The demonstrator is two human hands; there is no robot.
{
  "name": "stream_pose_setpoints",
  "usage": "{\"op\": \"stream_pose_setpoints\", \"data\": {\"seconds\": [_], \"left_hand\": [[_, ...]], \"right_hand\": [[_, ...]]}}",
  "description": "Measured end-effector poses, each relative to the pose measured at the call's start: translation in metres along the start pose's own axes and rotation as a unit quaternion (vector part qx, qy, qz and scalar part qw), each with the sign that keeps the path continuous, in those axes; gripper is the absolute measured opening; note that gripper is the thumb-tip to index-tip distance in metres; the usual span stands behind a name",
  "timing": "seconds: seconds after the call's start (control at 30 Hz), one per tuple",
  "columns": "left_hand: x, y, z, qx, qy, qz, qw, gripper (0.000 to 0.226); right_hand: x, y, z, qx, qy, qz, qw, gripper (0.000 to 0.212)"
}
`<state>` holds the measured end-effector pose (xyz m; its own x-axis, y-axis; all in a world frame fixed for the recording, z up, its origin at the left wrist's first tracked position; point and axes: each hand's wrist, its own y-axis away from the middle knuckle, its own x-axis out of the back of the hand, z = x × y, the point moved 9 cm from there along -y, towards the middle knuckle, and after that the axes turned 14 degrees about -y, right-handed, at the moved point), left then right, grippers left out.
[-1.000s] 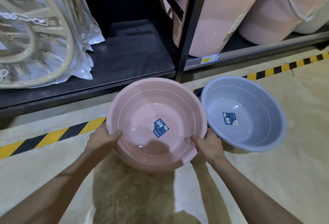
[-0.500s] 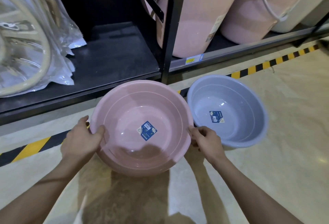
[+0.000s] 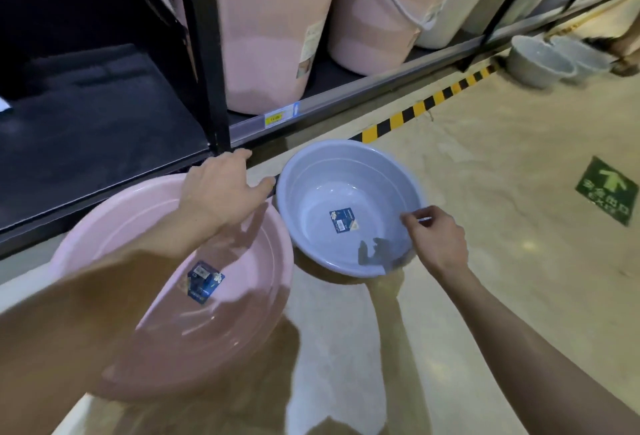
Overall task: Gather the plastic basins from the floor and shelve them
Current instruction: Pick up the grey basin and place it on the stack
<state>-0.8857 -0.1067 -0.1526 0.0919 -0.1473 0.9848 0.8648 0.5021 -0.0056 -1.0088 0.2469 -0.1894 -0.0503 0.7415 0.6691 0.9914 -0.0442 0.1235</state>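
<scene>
A pink basin [image 3: 214, 299] with a blue label sits low on the floor at the left, in front of the black shelf. No hand holds it. My left arm crosses over it, and my left hand [image 3: 221, 189] has its fingers spread, the thumb right at the near-left rim of a grey-blue basin [image 3: 332, 192]. That basin stands on the floor just right of the pink one. My right hand [image 3: 437, 239] pinches its right rim, thumb inside and fingers outside.
The black lower shelf board [image 3: 86, 130] lies at the left behind a black upright post [image 3: 204, 54]. Pink buckets [image 3: 277, 36] fill the shelf to the right. Yellow-black tape [image 3: 415, 112] runs along the floor. More grey basins [image 3: 540, 62] stand far right, near a green arrow sticker [image 3: 606, 190].
Both hands have let go of the pink basin, which now rests lower left. They have moved right to the grey-blue basin, and the view has swung right.
</scene>
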Motion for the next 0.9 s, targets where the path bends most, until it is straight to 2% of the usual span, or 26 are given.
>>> {"op": "stream_pose_setpoints", "data": {"seconds": [0.13,0.2,0.3,0.47,0.67,0.9], "left_hand": [[-0.028,-0.029,0.032,-0.03,-0.034,-0.03,0.999,0.064],[-0.048,-0.041,0.035,-0.024,-0.046,-0.055,0.997,0.061],[-0.08,-0.061,0.038,-0.02,-0.083,-0.11,0.99,0.053],[-0.131,-0.081,0.034,-0.013,-0.152,-0.2,0.968,0.052],[-0.147,-0.092,0.037,-0.032,-0.209,-0.207,0.955,0.041],[-0.138,-0.093,0.045,-0.034,-0.195,-0.158,0.967,0.04]], "right_hand": [[0.03,-0.03,0.034,-0.037,0.026,0.069,0.997,0.043],[0.032,-0.041,0.052,-0.057,0.038,0.079,0.994,0.048],[0.022,-0.052,0.079,-0.099,0.067,0.057,0.991,0.059],[-0.008,-0.062,0.107,-0.156,0.096,-0.02,0.983,0.075],[-0.035,-0.069,0.114,-0.156,0.09,-0.073,0.981,0.043],[-0.034,-0.074,0.111,-0.138,0.032,-0.05,0.989,0.027]]}}
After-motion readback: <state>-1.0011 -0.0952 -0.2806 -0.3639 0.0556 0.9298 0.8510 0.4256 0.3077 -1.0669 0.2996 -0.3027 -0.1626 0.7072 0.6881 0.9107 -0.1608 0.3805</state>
